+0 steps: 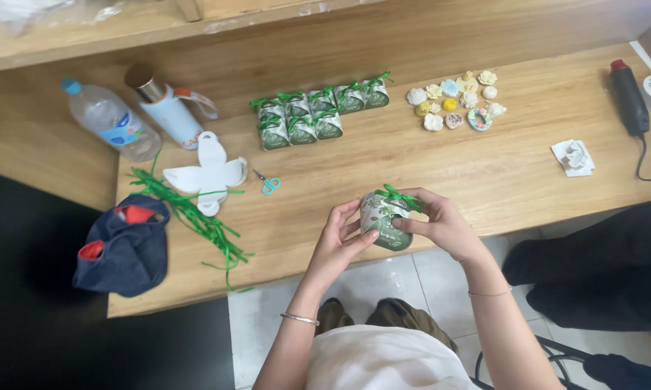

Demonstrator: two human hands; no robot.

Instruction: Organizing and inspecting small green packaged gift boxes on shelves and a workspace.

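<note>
Both hands hold a small green and white gift box [383, 222] with a green ribbon bow [397, 195] on top, just over the table's front edge. My left hand [340, 238] cups its left side, thumb against the front. My right hand [441, 225] grips its right side, fingers by the bow. At the back of the table stand several finished boxes [318, 110] of the same kind, in two rows. A flat white box blank [208, 173] lies to the left beside loose green ribbon strips [202, 220] and small teal scissors [269, 183].
Small pastel flower-shaped pieces [455, 102] lie back right. A dark tool with a red tip [628, 101] and cord, and a folded white paper piece [574, 157], sit far right. A water bottle [112, 123], a light blue flask [168, 108] and a dark blue cloth bag [123, 249] are at left.
</note>
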